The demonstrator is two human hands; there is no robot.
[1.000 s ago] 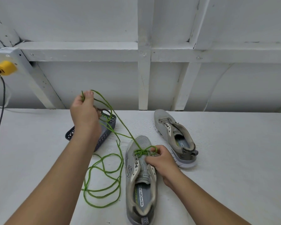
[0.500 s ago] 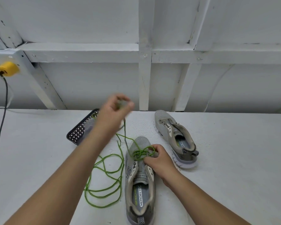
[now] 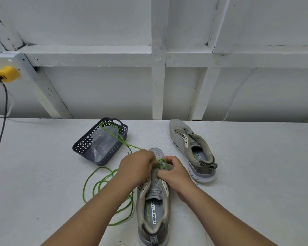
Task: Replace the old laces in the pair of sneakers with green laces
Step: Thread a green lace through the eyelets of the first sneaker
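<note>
A grey sneaker [image 3: 154,206] lies toe-away in front of me, with a green lace [image 3: 96,181] threaded through its front eyelets. Both hands meet over the front of this shoe. My left hand [image 3: 135,167] pinches the green lace at the eyelets. My right hand [image 3: 174,173] grips the shoe's right eyelet edge beside the lace. Slack lace loops on the table to the shoe's left, and another strand runs back into the basket. The second grey sneaker [image 3: 192,151] stands unlaced at the right rear.
A dark perforated basket [image 3: 82,146] holding a clear plastic bag sits left of the shoes, with green lace draped over it. A yellow plug [image 3: 7,74] and its dark cable [image 3: 0,135] hang at the far left. A white panelled wall closes the table's back.
My left hand came down from high on the left, carrying the lace, to the shoe's front eyelets. The basket is uncovered. My right hand stayed on the shoe.
</note>
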